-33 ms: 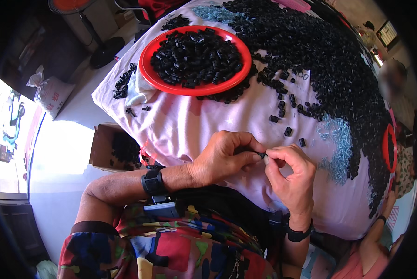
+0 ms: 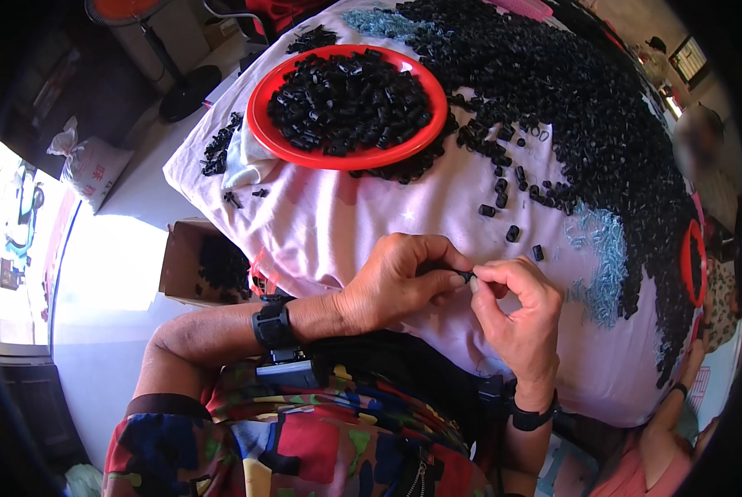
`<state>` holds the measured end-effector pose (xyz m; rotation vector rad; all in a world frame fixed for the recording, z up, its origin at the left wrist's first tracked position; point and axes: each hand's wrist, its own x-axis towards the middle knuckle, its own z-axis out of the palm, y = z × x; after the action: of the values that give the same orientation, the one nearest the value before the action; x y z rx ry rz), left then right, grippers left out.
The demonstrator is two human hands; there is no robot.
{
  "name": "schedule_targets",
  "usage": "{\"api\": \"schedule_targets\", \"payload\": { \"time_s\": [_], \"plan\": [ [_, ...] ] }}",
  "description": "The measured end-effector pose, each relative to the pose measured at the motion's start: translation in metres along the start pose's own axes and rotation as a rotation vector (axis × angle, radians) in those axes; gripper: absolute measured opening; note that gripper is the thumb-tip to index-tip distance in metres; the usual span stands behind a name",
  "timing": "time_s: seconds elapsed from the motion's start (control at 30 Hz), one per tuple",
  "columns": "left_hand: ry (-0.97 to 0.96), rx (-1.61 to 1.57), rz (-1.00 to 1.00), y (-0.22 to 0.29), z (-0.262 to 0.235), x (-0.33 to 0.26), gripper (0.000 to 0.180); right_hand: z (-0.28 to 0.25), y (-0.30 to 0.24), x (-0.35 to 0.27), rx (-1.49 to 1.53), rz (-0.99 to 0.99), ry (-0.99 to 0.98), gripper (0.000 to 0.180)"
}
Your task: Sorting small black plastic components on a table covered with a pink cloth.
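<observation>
Above the near edge of the cloth-covered table [image 2: 371, 215], my two hands meet at the fingertips. My left hand [image 2: 404, 279] is closed on a small black plastic part [image 2: 465, 275], held between thumb and forefinger. From the other side, my right hand [image 2: 520, 311] pinches the end of the same part; most of it is hidden by the fingers. Beyond my hands, a red plate [image 2: 263, 139] is heaped with small black cylindrical parts [image 2: 350, 99]. A few loose black parts [image 2: 513, 234] lie just past my right hand.
A broad pile of black parts [image 2: 570, 91] covers the table's far and right side. Small light-blue pieces [image 2: 607, 265] lie beside it. A cardboard box [image 2: 180, 265] with black parts stands at the left below the table. At the right edge are another red plate [image 2: 692, 265] and a co-worker's arm [image 2: 669, 414].
</observation>
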<state>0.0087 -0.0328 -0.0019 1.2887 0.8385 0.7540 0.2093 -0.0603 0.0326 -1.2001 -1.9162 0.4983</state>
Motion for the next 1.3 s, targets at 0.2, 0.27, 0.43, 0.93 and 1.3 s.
{"api": "schedule_targets", "payload": {
  "time_s": [0.2, 0.27, 0.43, 0.93, 1.3],
  "plan": [
    [0.097, 0.255, 0.087, 0.002, 0.008, -0.004, 0.017, 0.000, 0.002, -0.001, 0.076, 0.129, -0.042, 0.012],
    [0.102, 0.269, 0.097, 0.001, 0.007, -0.003, 0.018, 0.003, 0.001, 0.001, -0.029, 0.045, -0.011, 0.012],
    [0.038, -0.012, -0.111, 0.006, 0.000, 0.008, 0.020, 0.006, 0.003, 0.002, -0.055, -0.030, 0.073, 0.014],
    [-0.134, -0.124, -0.026, 0.000, -0.008, 0.011, 0.021, -0.001, 0.004, 0.002, -0.097, -0.143, 0.046, 0.020],
    [-0.053, 0.027, -0.033, -0.001, -0.001, 0.006, 0.014, -0.001, 0.003, 0.002, -0.115, -0.146, -0.021, 0.019]
  ]
}}
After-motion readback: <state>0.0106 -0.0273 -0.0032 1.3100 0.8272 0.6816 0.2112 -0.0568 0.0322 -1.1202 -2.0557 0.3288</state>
